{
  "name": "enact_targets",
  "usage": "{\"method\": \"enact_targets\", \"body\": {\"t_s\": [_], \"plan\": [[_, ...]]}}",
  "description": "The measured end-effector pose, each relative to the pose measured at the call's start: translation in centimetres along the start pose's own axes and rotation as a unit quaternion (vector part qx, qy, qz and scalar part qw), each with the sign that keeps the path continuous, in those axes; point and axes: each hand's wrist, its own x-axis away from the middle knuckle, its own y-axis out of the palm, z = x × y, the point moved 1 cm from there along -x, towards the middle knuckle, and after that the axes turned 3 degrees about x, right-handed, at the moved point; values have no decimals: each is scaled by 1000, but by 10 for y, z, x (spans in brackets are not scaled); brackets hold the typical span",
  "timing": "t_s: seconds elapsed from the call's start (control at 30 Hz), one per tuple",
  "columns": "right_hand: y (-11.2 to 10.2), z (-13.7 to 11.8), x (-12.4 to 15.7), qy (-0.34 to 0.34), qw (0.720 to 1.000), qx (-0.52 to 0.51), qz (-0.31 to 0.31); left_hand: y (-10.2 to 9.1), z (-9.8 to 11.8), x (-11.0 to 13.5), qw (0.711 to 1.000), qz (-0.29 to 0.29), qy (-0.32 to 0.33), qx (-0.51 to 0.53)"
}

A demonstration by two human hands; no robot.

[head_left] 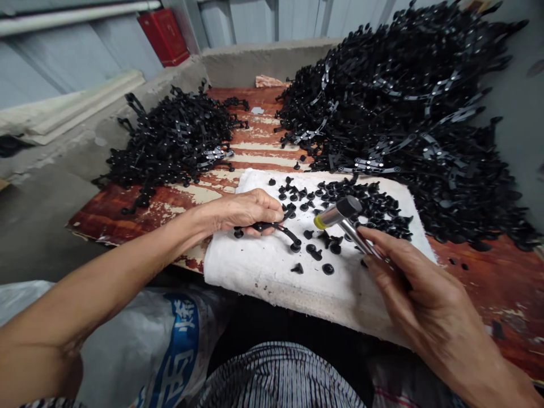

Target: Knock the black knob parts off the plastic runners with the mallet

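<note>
My left hand [245, 211] is closed on a curved black plastic strip [280, 230] that lies on a white cloth pad [263, 266]. My right hand [410, 277] grips the handle of a small metal hammer [340, 214], whose head hovers just above the pad, right of the strip. Several small black caps [328, 268] are scattered on the pad around the strip, and a denser heap of caps [378, 207] lies at the pad's far side.
A worn red wooden board [488, 277] carries the pad. A large pile of black linked strips [408, 107] fills the right and back; a smaller pile [170, 141] lies left. A white printed sack [161, 345] sits below. A red box [164, 35] stands behind.
</note>
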Motion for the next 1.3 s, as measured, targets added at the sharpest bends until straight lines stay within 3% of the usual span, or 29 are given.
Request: {"method": "enact_targets", "body": {"t_s": [0.33,0.6,0.77,0.97,1.13,1.23,1.3], "plan": [[16,4,-40,-30,998,51,-38,-9,1,-1,999,-22,-25,-17],[14,-6,-46,-49,999,14,-12,-15,6,-7,998,-42,-39,-38],[12,-12,-51,-75,994,62,-54,-16,5,-8,998,-47,-47,-15],[4,-21,-54,-84,995,40,36,-15,6,-6,998,-58,-39,-9],[10,-15,-52,-98,991,76,-52,-16,2,-8,997,-61,-44,11],[6,-14,-53,-80,996,13,28,-17,0,-10,997,-70,-43,8],[6,-13,-52,-86,996,32,25,-17,-1,-10,997,-74,-39,-2]]}}
